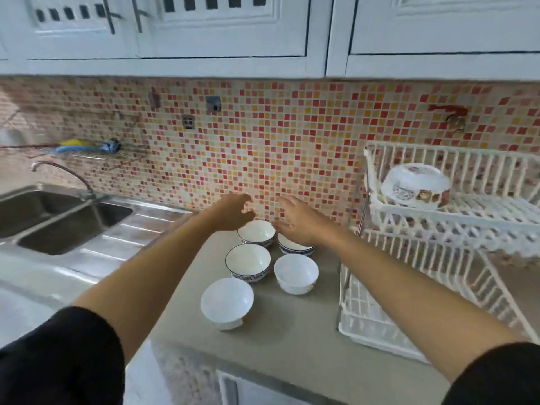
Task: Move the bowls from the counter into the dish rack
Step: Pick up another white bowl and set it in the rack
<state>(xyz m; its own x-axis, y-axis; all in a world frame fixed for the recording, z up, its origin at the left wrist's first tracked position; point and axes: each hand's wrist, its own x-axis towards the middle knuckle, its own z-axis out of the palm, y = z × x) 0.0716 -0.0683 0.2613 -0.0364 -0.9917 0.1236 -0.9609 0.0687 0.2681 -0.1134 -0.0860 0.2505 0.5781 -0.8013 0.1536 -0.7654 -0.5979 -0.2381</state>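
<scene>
On the counter (292,331), five white bowls (247,261), some blue-rimmed; both hands (233,213) open, empty.

head view | looks forward-down, close | counter (292,331), mosaic wall (263,141) ahead

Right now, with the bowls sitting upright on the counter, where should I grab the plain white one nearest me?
Pinch the nearest white bowl at its rim, coming from above. It stands upright and open, apart from its neighbours, so the rim is free all round.
</scene>
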